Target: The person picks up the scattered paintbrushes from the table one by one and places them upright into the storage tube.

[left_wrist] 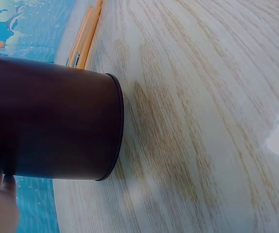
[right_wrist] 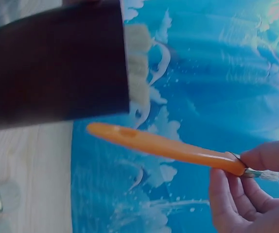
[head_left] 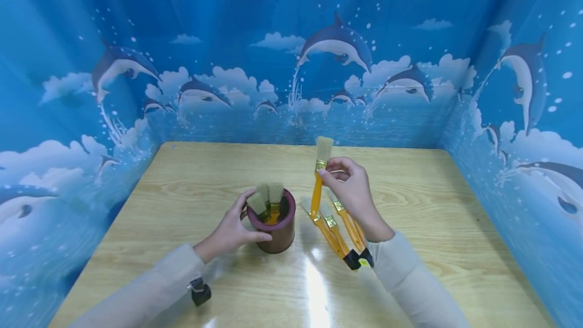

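My left hand (head_left: 238, 228) grips a dark reddish-brown cylindrical cup (head_left: 283, 234) from its left side, thumb along the front. Inside the cup stand several paintbrushes (head_left: 275, 194), pale bristles up. To the right of the cup, my right hand (head_left: 349, 186) pinches another paintbrush (head_left: 316, 191) near its metal collar. Its bristles point up and its orange handle hangs down. In the right wrist view the handle (right_wrist: 164, 145) of this brush is beside the cup (right_wrist: 57, 68), apart from it. The left wrist view shows the side of the cup (left_wrist: 52, 121) with fingertips at its edge.
Several more orange-handled paintbrushes (head_left: 334, 234) lie on the wooden table (head_left: 191, 181) under my right hand and forearm. A blue curtain (head_left: 237, 24) printed with dolphins encloses the back and both sides. A small black device (head_left: 200, 291) is on the left wrist.
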`<state>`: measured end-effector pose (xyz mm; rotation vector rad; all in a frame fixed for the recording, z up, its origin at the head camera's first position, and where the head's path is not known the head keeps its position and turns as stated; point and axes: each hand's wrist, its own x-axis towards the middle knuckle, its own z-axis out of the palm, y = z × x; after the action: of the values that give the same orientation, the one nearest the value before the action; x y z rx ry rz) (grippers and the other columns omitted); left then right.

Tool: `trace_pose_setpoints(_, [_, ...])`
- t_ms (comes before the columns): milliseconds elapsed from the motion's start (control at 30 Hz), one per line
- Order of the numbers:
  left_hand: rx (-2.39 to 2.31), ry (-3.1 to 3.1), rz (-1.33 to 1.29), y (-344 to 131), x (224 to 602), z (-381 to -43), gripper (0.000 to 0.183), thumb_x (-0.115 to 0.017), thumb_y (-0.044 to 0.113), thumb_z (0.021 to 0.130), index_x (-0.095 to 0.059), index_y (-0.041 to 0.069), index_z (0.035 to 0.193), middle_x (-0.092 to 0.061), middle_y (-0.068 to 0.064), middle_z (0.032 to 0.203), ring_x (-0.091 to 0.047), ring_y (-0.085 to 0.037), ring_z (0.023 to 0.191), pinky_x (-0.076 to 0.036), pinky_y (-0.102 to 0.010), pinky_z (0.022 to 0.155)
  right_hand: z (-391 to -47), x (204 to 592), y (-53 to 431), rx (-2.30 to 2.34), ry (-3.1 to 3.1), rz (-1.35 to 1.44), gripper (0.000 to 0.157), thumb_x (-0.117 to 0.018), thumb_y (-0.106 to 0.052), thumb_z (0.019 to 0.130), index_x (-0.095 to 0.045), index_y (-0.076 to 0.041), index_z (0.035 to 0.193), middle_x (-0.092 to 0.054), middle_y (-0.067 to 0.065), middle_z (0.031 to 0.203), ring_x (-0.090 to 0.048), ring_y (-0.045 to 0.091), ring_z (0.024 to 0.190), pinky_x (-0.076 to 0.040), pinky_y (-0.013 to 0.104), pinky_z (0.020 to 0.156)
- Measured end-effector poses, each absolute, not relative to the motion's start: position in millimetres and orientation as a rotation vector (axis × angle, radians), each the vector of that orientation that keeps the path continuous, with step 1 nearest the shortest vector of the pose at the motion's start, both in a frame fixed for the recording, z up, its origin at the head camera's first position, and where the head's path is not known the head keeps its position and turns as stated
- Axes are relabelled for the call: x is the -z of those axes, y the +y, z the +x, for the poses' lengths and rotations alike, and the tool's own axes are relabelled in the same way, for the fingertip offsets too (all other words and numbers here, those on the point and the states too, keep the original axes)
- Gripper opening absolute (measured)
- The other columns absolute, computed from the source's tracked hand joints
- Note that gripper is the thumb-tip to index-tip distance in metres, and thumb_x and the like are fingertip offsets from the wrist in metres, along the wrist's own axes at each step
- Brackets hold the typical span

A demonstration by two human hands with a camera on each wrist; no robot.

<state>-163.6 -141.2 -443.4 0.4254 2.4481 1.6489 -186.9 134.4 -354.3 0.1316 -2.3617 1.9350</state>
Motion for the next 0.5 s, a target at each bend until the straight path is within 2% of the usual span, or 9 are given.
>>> trace_pose_setpoints(300, [-1.635,2.457,0.423,-140.7,442.0,-162.8,0.112,-0.091,0.029,0.062,-0.024,0.012,0.149,-0.032,-0.013,0.15,-0.037,-0.034,0.135,-0.034,-0.048,0.112,-181.1,339.3,114.8,-2.055,-2.162,0.319,0.024,-0.067,-0.01,0.09,-0.06,0.003,0.11,-0.061,0.016,0.101,-0.067,0.015,0.084,-0.06,0.039,0.078])
trace_pose_setpoints(500, [-1.649,2.449,0.431,-140.7,442.9,-163.6,0.111,-0.091,0.027,0.062,-0.024,0.011,0.149,-0.03,-0.013,0.151,-0.038,-0.033,0.135,-0.035,-0.048,0.112,-179.6,340.9,100.9,-2.019,-2.143,0.4,0.023,-0.068,-0.011,0.089,-0.061,0.001,0.108,-0.063,0.017,0.101,-0.066,0.022,0.088,-0.06,0.032,0.077])
